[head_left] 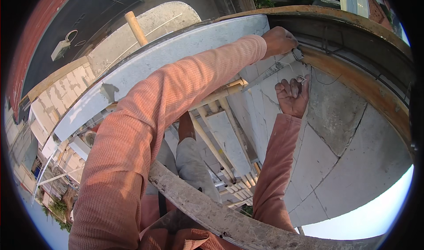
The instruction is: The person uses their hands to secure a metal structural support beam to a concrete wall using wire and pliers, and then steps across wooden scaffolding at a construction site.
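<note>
My left hand (280,41) reaches across from the left in a pink ribbed sleeve. Its fingers are curled closed at the end of a rusty brown bar (349,69), beside a small grey piece (298,54); what they grip is hidden. Below it, my right hand (293,95) is raised palm toward me. Thumb and fingertip pinch a thin white string (302,78), while the other fingers curl inward. More pale string shows by the grey piece, and a thin dark wire (327,82) loops to the right of my right hand.
A long pale grey panel (176,51) lies beneath my left arm. Block walling (335,117) rises at the right. A rough concrete edge (207,206) crosses near my body. Bamboo poles (212,139) and planks stand below, and dark reinforcing rods (340,56) run along the far edge.
</note>
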Demonstrator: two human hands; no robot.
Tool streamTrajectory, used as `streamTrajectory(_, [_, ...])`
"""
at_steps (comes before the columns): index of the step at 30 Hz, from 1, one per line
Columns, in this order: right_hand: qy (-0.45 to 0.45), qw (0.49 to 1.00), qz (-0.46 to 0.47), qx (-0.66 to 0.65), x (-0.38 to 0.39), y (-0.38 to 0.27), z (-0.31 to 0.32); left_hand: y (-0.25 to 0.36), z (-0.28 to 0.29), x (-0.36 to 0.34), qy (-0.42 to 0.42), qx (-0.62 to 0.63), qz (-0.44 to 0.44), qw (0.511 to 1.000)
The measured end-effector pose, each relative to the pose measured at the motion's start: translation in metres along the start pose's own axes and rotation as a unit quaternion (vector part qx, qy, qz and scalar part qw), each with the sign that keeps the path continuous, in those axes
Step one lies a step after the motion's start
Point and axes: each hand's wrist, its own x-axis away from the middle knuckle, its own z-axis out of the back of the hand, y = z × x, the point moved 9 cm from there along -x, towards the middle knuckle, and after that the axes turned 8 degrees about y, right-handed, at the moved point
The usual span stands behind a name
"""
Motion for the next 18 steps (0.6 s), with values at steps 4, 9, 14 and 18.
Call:
streamTrajectory(4, [0.239, 0.963, -0.043, 0.114, -0.006, 0.016, 0.026, -0.007, 0.007, -0.005, 0.018, 0.028, 0.014, 0.999])
streamTrajectory(9, [0.404, 0.912, 0.026, 0.062, 0.000, -0.007, 0.069, -0.001, 0.004, -0.004, 0.017, 0.021, 0.006, 1.000])
streamTrajectory(14, [0.276, 0.924, 0.090, -0.248, -0.005, 0.010, 0.040, -0.001, 0.003, 0.000, 0.014, 0.038, 0.014, 0.999])
streamTrajectory(18, [0.291, 0.916, 0.195, -0.194, 0.010, 0.008, 0.030, -0.002, 0.000, 0.001, -0.006, 0.033, 0.019, 0.999])
